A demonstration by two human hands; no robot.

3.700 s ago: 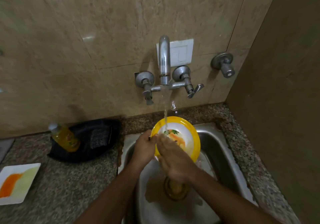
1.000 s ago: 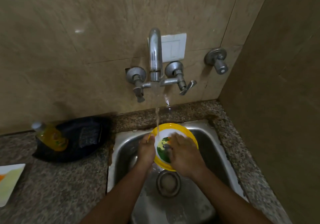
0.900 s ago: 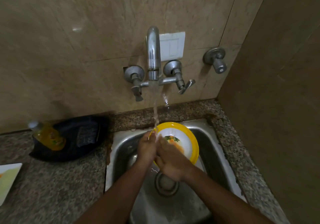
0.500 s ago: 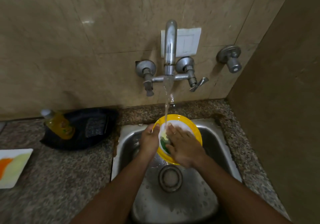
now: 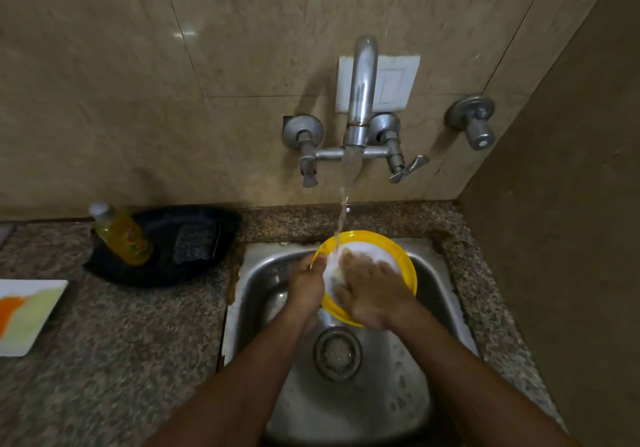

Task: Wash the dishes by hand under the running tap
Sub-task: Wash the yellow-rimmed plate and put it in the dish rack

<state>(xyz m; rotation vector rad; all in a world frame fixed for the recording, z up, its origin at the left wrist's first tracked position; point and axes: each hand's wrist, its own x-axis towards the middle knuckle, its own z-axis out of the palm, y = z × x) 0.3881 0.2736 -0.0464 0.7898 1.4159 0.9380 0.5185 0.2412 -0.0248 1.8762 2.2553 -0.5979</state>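
Left hand (image 5: 306, 285) grips yellow plate (image 5: 398, 251); right hand (image 5: 372, 289) flat on it.

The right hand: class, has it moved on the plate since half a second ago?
Yes. The right hand has slid toward the plate's right rim, away from the left hand gripping its left edge.

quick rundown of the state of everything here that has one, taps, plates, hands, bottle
tap: on, water falling onto the plate
yellow plate: tilted over the sink, wet
left hand: grips the plate's left rim
right hand: flat on the plate's face, fingers spread
sink: wet, drain uncovered
soap bottle: capped, leaning in the black tray
square plate: on the counter, not being touched
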